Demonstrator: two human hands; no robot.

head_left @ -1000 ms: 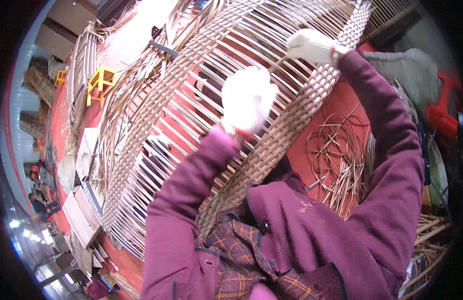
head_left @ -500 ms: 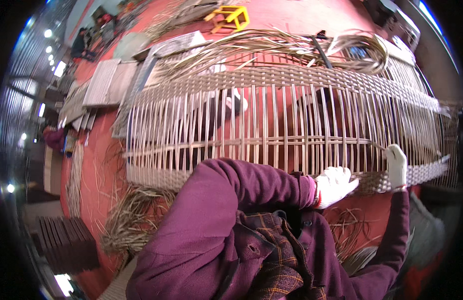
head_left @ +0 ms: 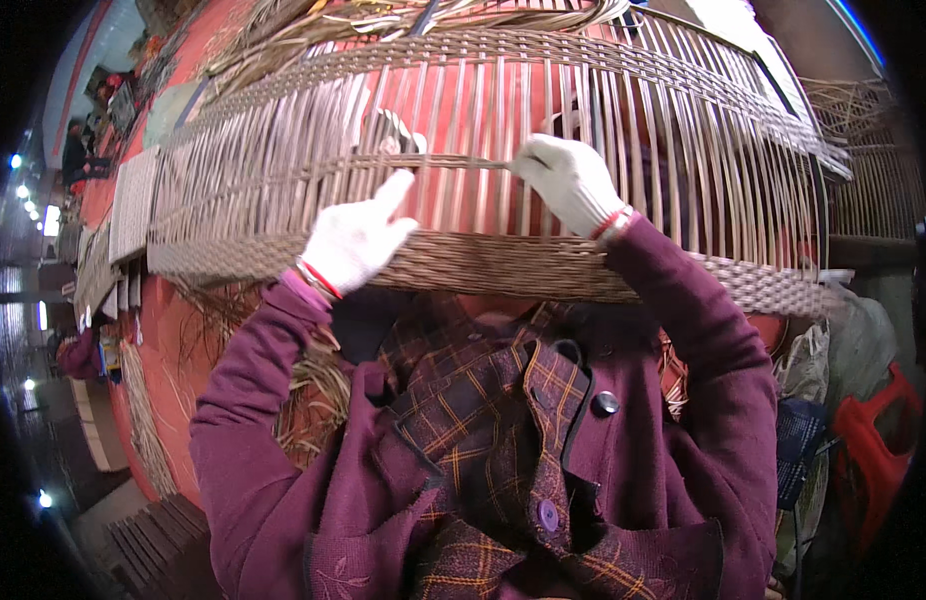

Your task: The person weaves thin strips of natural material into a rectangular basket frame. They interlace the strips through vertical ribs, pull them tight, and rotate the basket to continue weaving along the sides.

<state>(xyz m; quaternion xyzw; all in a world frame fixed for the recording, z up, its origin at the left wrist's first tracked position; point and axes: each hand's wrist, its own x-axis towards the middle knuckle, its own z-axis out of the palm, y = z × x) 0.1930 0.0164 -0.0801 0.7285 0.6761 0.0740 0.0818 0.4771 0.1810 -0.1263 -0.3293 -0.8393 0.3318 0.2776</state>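
A large woven wicker frame (head_left: 503, 265) with many upright ribs stands in front of me, its tightly woven band lowest and nearest me. My left hand (head_left: 355, 240), in a white glove, rests on that band with the forefinger pointing up against the ribs. My right hand (head_left: 568, 180), also gloved in white, pinches a thin wicker strand (head_left: 463, 163) that runs sideways across the ribs. Both sleeves are purple.
Loose wicker strands (head_left: 313, 385) lie on the red floor at lower left. Flat woven panels (head_left: 133, 205) lean at the left. A red plastic seat (head_left: 878, 450) and a blue woven bag (head_left: 798, 445) sit at the right. Another person (head_left: 75, 150) stands far left.
The view has swung so the frame now sits square in front. My left hand came up onto the woven band and my right hand moved inward and up to the strand.
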